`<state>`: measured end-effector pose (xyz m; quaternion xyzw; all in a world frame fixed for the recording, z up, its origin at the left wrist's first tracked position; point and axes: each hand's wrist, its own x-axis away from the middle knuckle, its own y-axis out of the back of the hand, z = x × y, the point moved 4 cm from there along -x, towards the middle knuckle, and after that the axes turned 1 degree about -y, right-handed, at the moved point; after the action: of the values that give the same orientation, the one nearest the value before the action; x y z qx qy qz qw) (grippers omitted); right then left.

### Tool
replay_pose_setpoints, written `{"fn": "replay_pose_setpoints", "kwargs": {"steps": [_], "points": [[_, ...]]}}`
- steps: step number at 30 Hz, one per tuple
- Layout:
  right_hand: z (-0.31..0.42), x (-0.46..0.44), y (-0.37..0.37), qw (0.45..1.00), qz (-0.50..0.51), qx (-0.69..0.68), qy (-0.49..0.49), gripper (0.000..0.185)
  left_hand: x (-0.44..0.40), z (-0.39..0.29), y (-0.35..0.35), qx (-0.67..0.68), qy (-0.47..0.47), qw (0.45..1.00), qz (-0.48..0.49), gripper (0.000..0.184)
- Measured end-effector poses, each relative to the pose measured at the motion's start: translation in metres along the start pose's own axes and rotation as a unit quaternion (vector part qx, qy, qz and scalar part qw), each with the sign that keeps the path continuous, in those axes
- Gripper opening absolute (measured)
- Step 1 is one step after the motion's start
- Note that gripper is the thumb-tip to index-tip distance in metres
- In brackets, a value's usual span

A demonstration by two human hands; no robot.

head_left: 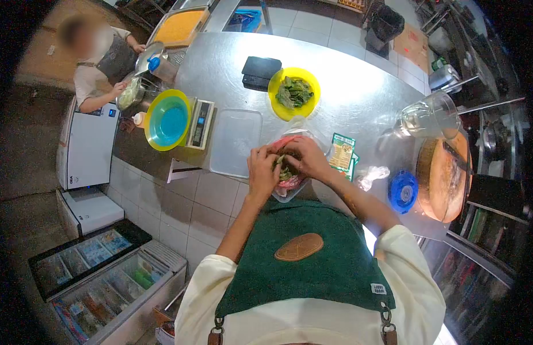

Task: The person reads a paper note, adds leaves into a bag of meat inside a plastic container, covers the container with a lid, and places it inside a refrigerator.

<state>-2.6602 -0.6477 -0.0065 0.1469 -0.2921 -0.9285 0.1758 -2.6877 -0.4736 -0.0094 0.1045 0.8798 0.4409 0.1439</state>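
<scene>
At the near table edge, my left hand [263, 170] and my right hand [307, 157] meet over a red-pink plastic bag [290, 183]. Their fingers are bent inward and pinch at green leaves [286, 172] in the bag's mouth. The bag appears to sit in a clear plastic container [285, 198], mostly hidden by the hands. Just beyond stands a yellow bowl [315, 86] with more green leaves [294, 93]. Left of my hands lies a translucent rectangular lid or tray [238, 141].
On the left are a scale [201, 123] and a yellow-rimmed blue bowl [168, 119]. A person [108, 63] handles food beyond them. Rightward are printed packets [342, 152], a blue lid [403, 191], a round chopping block [436, 184] with a knife, and a clear jug [430, 117].
</scene>
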Motion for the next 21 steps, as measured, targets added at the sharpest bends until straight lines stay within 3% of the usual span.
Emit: {"fn": "replay_pose_setpoints", "kwargs": {"steps": [5, 7, 10, 12, 17, 19, 21], "points": [[0.02, 0.0, 0.021, 0.996, -0.007, -0.089, -0.031, 0.026, -0.006, 0.001, 0.005, 0.045, 0.006, 0.998, -0.05, 0.017], [0.022, -0.001, 0.024, 0.979, 0.005, -0.179, -0.097, 0.036, -0.007, 0.0, 0.009, 0.058, 0.012, 0.996, -0.065, 0.016], [-0.008, 0.007, 0.005, 0.964, -0.018, -0.228, -0.137, 0.036, -0.008, -0.005, 0.017, 0.085, 0.044, 0.993, -0.072, 0.013], [-0.024, 0.009, -0.003, 0.961, -0.02, -0.237, -0.139, 0.035, -0.005, -0.006, 0.024, 0.14, 0.111, 0.975, -0.131, 0.009], [-0.019, 0.003, 0.012, 0.963, -0.002, -0.251, -0.099, 0.038, -0.009, -0.001, 0.029, 0.29, 0.175, 0.935, -0.104, 0.01], [-0.014, 0.005, 0.012, 0.879, 0.027, -0.436, -0.192, 0.041, -0.01, -0.003, 0.029, 0.331, 0.187, 0.921, -0.089, 0.011], [-0.013, 0.006, 0.015, 0.861, 0.046, -0.452, -0.23, 0.042, -0.009, -0.002, 0.026, 0.326, 0.21, 0.919, -0.077, 0.012]]}}
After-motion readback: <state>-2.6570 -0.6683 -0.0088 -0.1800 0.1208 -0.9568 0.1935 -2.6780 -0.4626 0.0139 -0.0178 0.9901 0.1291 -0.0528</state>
